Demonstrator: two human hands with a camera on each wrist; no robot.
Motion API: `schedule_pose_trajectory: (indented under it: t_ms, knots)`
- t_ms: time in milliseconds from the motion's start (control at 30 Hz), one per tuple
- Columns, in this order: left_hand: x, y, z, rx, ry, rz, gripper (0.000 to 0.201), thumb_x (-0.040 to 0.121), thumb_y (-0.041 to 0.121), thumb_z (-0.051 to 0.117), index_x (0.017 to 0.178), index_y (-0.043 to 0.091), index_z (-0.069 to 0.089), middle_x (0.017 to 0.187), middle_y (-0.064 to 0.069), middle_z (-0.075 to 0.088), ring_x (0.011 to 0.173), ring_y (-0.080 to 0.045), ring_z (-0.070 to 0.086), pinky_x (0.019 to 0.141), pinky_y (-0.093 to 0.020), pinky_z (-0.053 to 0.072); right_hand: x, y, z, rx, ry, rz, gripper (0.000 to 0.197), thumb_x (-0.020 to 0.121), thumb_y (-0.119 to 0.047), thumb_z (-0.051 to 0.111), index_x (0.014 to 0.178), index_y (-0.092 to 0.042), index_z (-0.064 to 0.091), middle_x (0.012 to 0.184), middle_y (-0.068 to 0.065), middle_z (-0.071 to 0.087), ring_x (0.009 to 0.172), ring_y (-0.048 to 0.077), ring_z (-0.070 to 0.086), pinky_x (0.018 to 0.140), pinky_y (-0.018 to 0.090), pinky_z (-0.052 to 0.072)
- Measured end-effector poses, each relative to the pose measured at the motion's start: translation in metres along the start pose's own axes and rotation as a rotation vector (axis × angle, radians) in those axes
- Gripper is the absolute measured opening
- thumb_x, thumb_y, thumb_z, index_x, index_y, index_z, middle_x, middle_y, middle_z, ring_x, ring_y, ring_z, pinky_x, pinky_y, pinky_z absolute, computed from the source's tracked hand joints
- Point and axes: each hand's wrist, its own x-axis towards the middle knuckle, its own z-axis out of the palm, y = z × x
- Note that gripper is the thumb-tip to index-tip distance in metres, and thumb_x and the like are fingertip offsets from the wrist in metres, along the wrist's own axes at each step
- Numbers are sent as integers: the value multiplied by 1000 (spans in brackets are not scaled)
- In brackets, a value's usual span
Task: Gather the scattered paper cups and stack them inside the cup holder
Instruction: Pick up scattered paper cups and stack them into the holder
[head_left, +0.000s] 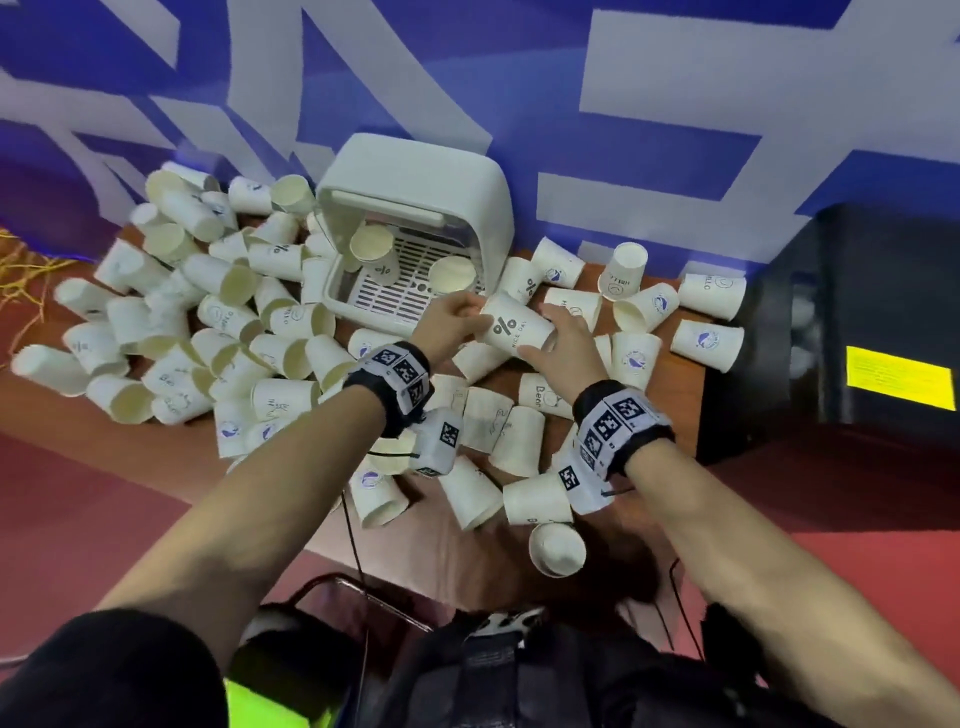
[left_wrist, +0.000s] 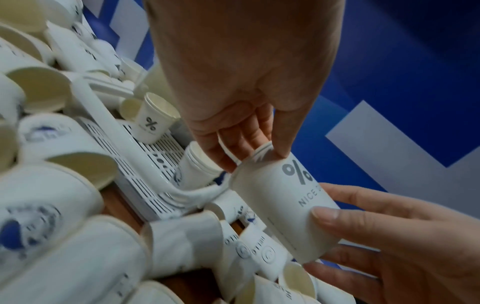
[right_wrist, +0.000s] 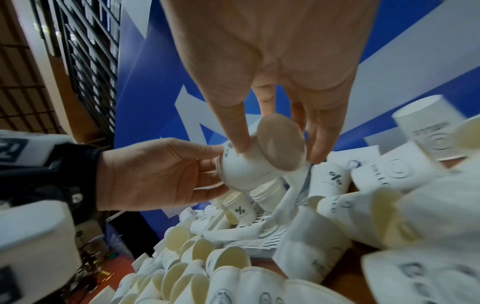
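A blue wall (head_left: 519, 104) with broad white lettering fills the background, above a red floor (head_left: 78, 519) and a black cabinet (head_left: 857, 322) with a yellow label at the right. Against the wall stands a brown wooden table (head_left: 680, 395), strewn with white paper cups (head_left: 171, 322) lying on their sides. At its back edge sits the white cup holder (head_left: 415, 228), open toward the person, with a slotted tray holding a few cups. Just in front of it, above the table, both hands hold a cup printed "% NICE DAY" (head_left: 517, 327): the left hand (head_left: 454, 317) has its fingers curled round the rim end, the right hand (head_left: 563, 345) pinches the base end between thumb and fingers.
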Motion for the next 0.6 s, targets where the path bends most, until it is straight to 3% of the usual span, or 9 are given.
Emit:
schedule_pose_trajectory:
  t_ms: [133, 233, 367, 533, 600]
  knots:
    - [-5, -2, -52, 46, 50, 56, 17, 84, 0, 65, 85, 16, 61, 84, -5, 63, 79, -17, 59, 79, -28, 49, 13, -33, 37, -42, -83, -71, 61, 87, -16, 62, 142, -17, 36, 135, 13, 48, 122, 27, 47, 99, 32, 36]
    - [-5, -7, -89, 95, 114, 96, 20, 84, 0, 66, 81, 19, 61, 78, -1, 60, 76, -14, 55, 78, -24, 46, 25, -58, 63, -79, -117, -120, 60, 89, -16, 57, 145, -21, 33, 136, 13, 49, 124, 28, 47, 103, 35, 38]
    - [-5, -11, -130, 134, 194, 149, 21, 83, -1, 67, 77, 18, 58, 75, 2, 58, 71, -8, 54, 69, -17, 43, 44, -88, 97, -113, -151, -221, 63, 91, -16, 53, 147, -28, 28, 134, 11, 52, 122, 26, 49, 100, 34, 41]
    - [9, -19, -170, 298, 244, 241, 11, 84, 7, 68, 79, 13, 61, 81, -1, 63, 80, -14, 59, 83, -33, 48, 69, -115, 129, -110, -178, -328, 66, 89, -9, 51, 146, -32, 30, 138, 12, 48, 126, 26, 46, 106, 41, 38]
    - [17, -20, -179, 360, 257, 266, 11, 85, 7, 67, 79, 15, 61, 80, 4, 63, 81, -15, 59, 83, -35, 49, 78, -122, 137, -118, -164, -359, 66, 89, -6, 49, 146, -33, 30, 136, 15, 48, 123, 28, 47, 104, 41, 40]
